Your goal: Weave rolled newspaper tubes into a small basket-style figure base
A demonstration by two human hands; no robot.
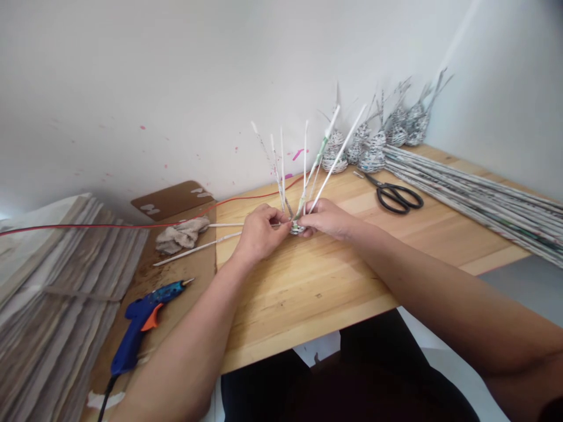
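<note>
Between my two hands is a small woven paper base (297,228), with several rolled-paper sticks (335,161) rising from it and fanning outward. My left hand (264,230) grips its left side, thumb and fingers pinched near the rim. Two more paper sticks (197,248) run out leftward from under that hand. My right hand (328,220) pinches the base from the right, its fingers partly behind the upright sticks. The underside of the base and some fingertips are hidden.
Left, a blue glue gun (143,319) lies on cardboard (176,293) near a crumpled cloth (181,234) and stacked paper (57,293). A red cord (246,197) crosses behind. Black scissors (396,196), long paper rolls (470,193) and several woven pieces (373,151) are right.
</note>
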